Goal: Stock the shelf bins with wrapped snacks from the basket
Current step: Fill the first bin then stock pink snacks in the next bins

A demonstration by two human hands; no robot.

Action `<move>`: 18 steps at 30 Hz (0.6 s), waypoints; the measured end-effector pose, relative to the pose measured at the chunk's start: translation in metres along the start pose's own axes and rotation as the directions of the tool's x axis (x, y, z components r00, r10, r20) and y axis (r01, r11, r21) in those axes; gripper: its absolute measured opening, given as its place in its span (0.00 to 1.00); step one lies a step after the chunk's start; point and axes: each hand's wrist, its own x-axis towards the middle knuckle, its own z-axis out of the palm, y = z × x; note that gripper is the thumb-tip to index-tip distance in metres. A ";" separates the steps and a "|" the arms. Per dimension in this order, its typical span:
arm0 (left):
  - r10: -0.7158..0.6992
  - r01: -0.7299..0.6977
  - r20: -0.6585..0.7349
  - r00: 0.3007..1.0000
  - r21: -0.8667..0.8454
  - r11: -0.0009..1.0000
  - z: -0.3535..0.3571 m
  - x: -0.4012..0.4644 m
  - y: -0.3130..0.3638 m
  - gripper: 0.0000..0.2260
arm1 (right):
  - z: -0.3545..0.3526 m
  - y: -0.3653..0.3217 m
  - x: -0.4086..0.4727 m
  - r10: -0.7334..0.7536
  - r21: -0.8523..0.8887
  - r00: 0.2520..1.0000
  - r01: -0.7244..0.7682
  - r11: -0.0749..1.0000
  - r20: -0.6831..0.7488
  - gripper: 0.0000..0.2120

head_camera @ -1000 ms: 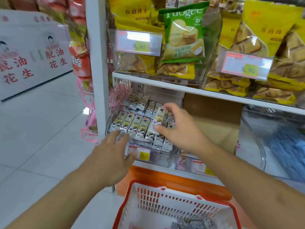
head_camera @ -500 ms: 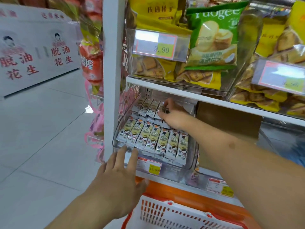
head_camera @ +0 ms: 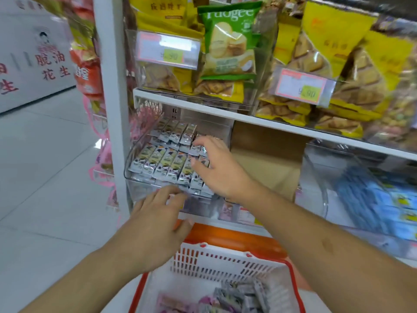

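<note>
A clear shelf bin point(head_camera: 137, 154) on the lower shelf holds rows of small wrapped snacks point(head_camera: 162, 161) in silver and green. My right hand point(head_camera: 221, 172) reaches into the right side of the bin, its fingers and thumb curled round a wrapped snack point(head_camera: 199, 152) on top of the rows. My left hand point(head_camera: 158, 215) is lower, its straight fingers touching the bin's clear front wall. The red-rimmed white basket point(head_camera: 225, 260) sits below both hands, with several more wrapped snacks point(head_camera: 239, 294) in its bottom.
A white shelf post point(head_camera: 110, 109) stands left of the bin, with pink net bags point(head_camera: 101, 159) hanging beside it. A cardboard box point(head_camera: 266, 159) sits right of the bin, then a bin of blue packs point(head_camera: 372, 199). Yellow and green snack bags point(head_camera: 228, 44) fill the upper shelf.
My right hand has drawn back from the rear of the bin to its right front rows. My left hand has risen to touch the bin's front. The basket has come further into view.
</note>
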 end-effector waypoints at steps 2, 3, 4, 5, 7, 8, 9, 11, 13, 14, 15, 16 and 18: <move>0.009 -0.009 0.023 1.000 -0.031 0.999 0.015 -0.003 0.009 0.27 | 0.004 -0.001 -0.039 -0.084 0.030 0.995 0.085 0.996 -0.050 0.14; 0.002 0.001 0.033 0.999 -0.070 0.998 0.026 -0.005 0.013 0.28 | 0.008 0.001 -0.059 -0.098 0.043 0.992 0.101 0.994 -0.075 0.13; -0.008 0.014 0.049 0.999 -0.109 0.994 0.038 -0.006 0.015 0.25 | 0.012 0.003 -0.080 -0.099 0.063 0.991 0.105 0.992 -0.090 0.12; -0.017 0.026 0.073 0.997 -0.129 0.991 0.052 -0.008 0.016 0.22 | 0.018 0.007 -0.101 -0.084 0.080 0.993 0.091 0.993 -0.088 0.12; -0.033 0.046 0.116 0.993 -0.114 0.992 0.083 -0.015 0.011 0.20 | 0.037 0.021 -0.142 -0.001 0.094 1.000 0.002 0.996 -0.007 0.13; -0.061 0.073 0.132 0.989 -0.088 0.993 0.100 -0.021 0.005 0.21 | 0.053 0.035 -0.163 0.077 0.086 0.994 -0.084 0.993 0.079 0.15; -0.117 0.125 0.135 0.984 -0.054 0.991 0.116 -0.026 -0.003 0.22 | 0.071 0.052 -0.184 0.160 0.063 0.971 -0.173 0.983 0.177 0.17; -0.281 0.277 0.139 0.950 0.046 0.960 0.147 -0.040 -0.022 0.29 | 0.112 0.088 -0.221 0.326 -0.034 0.865 -0.339 0.940 0.381 0.23; -0.434 0.424 0.183 0.882 0.090 0.901 0.176 -0.054 -0.038 0.37 | 0.144 0.114 -0.251 0.406 -0.111 0.761 -0.409 0.906 0.507 0.28; -0.486 0.481 0.208 0.849 0.078 0.873 0.189 -0.060 -0.042 0.40 | 0.155 0.124 -0.263 0.435 -0.121 0.729 -0.443 0.889 0.529 0.29; -0.517 0.520 0.227 0.826 0.052 0.853 0.200 -0.064 -0.046 0.43 | 0.165 0.132 -0.271 0.460 -0.114 0.702 -0.481 0.869 0.543 0.30; -0.531 0.544 0.236 0.814 0.014 0.839 0.209 -0.067 -0.048 0.46 | 0.176 0.138 -0.278 0.473 -0.104 0.672 -0.512 0.853 0.569 0.31; -0.538 0.560 0.228 0.812 -0.045 0.827 0.221 -0.068 -0.050 0.48 | 0.196 0.150 -0.284 0.482 -0.099 0.626 -0.545 0.833 0.613 0.35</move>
